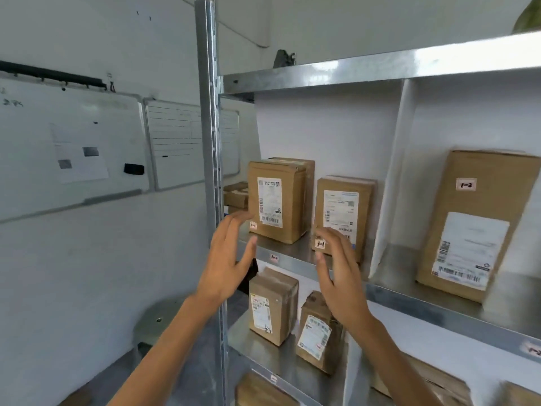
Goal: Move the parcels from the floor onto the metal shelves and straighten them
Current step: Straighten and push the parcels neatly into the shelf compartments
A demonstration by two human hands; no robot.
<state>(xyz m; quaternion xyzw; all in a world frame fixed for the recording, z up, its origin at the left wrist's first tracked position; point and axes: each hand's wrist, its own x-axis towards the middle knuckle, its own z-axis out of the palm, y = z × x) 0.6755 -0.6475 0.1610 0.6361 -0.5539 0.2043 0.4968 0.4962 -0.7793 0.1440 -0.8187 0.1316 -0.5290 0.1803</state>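
Two brown cardboard parcels with white labels stand upright on the middle metal shelf (292, 260): a taller parcel (276, 200) on the left and a shorter parcel (344, 212) to its right. My left hand (228, 259) is raised with fingers spread, just in front of the taller parcel's lower left corner, holding nothing. My right hand (339, 276) hangs open in front of the shorter parcel, covering its lower edge. I cannot tell whether either hand touches a parcel. A large parcel marked 1-2 (474, 224) stands in the compartment to the right.
White dividers (389, 183) split the shelves. On the shelf below stand two small parcels (272, 306), (316, 332). More boxes lie lower down. The steel upright (209, 127) stands by my left hand. Whiteboards (73, 148) hang on the left wall; a round stool (158, 320) stands below.
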